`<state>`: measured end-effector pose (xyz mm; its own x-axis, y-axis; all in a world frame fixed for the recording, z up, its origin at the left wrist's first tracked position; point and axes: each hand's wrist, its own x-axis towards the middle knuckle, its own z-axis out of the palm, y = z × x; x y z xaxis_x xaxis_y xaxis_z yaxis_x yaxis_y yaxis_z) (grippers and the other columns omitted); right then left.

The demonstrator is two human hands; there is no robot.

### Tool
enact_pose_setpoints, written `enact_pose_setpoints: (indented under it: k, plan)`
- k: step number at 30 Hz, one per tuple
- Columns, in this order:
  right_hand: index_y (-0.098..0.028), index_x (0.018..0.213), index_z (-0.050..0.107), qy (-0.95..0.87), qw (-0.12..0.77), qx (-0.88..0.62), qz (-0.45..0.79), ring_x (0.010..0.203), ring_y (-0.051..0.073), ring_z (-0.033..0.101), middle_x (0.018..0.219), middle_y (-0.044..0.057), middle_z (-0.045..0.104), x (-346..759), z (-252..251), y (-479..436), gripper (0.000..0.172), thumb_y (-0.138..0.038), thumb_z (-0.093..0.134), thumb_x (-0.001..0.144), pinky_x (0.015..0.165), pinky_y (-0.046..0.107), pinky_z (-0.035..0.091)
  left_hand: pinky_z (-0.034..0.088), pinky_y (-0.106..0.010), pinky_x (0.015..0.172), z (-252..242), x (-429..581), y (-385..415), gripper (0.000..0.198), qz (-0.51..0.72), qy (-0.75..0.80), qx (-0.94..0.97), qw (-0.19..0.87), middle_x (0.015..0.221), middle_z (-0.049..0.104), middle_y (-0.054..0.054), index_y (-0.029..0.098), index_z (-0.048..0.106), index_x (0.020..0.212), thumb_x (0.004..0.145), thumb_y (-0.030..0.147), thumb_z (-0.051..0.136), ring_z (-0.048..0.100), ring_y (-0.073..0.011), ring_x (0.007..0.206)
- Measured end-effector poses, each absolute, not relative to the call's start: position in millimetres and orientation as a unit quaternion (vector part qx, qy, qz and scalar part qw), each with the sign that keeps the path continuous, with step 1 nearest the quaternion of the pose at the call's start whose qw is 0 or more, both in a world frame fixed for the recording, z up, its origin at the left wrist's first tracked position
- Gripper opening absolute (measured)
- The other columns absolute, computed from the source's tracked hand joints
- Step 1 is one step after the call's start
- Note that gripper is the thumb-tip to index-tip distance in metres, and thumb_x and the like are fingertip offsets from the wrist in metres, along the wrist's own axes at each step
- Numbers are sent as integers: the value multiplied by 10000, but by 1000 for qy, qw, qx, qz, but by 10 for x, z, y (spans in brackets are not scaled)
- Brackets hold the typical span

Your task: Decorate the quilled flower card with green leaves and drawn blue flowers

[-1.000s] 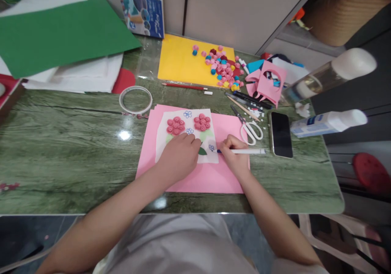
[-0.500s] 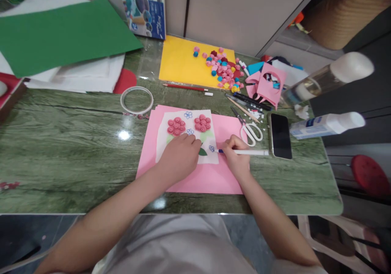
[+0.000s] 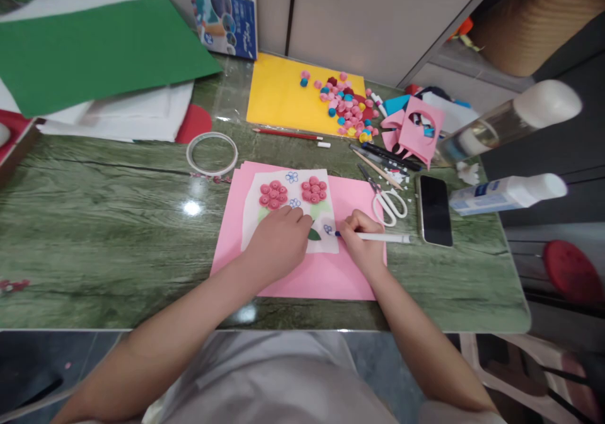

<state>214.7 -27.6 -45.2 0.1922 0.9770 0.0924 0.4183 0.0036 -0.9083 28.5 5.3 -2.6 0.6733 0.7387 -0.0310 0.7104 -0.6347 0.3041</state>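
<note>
My right hand (image 3: 363,238) is closed around a white marker (image 3: 385,238). The blue tip points left at a small blue flower drawn near the right edge of a white sheet (image 3: 250,222). My left hand (image 3: 280,241) lies across the lower part of that sheet with its fingers curled under, their tips hidden. Two raised flowers of rolled pink-red paper, a left flower (image 3: 273,194) and a right flower (image 3: 314,189), stand above my hands on the sheet. Beside my left fingers shows a dark green leaf (image 3: 314,235). Pink paper (image 3: 312,279) lies underneath.
Scissors (image 3: 390,207) and a phone (image 3: 435,210) lie right of the paper. Behind are a red pencil (image 3: 288,134), a tape roll (image 3: 211,154) and yellow paper (image 3: 274,96) with colourful paper rolls. Green paper (image 3: 104,52) covers the back left; a bottle (image 3: 505,194) stands right.
My right hand has shifted slightly left, and the marker's back end has moved a little left and down. My left hand stays where it was.
</note>
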Motion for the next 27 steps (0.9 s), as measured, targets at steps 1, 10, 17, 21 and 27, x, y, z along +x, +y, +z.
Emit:
enact_pose_setpoints:
  k: [1,10,17,21,27]
  plan:
    - [-198,518,288,-554,442,-632,314,457,71,265,467,-72,282,2148,-451,-277,325,-152,531,728,448,228,237,411,-342,691,-25,286,53,151,47,402,902,147,790,567,-78,135,563,811,834,119,415,517,-215,775]
    - [-198,513,325,-546,449,-624,332,443,72,294,455,-73,326,2144,-413,-284,311,-155,540,734,441,227,250,416,-338,683,-9,282,57,145,43,400,903,151,797,569,-78,138,557,803,808,90,420,516,-209,771]
    - [-198,517,336,-548,443,-638,311,449,78,306,462,-66,349,2138,-427,-291,320,-188,557,748,452,233,258,417,-342,692,-7,286,55,141,43,399,903,154,793,566,-79,136,557,800,822,104,422,518,-213,777]
    - [-196,517,349,-552,438,-638,309,451,77,315,470,-65,355,2135,-427,-291,316,-192,561,752,453,234,261,416,-346,692,-9,289,56,151,41,402,902,154,793,566,-81,132,558,811,838,119,411,518,-218,778]
    - [-196,513,335,-563,434,-629,314,447,75,309,466,-66,349,2141,-425,-290,332,-205,561,756,452,232,259,414,-343,693,-32,284,50,153,42,403,903,145,796,567,-80,135,558,806,838,122,408,516,-213,779]
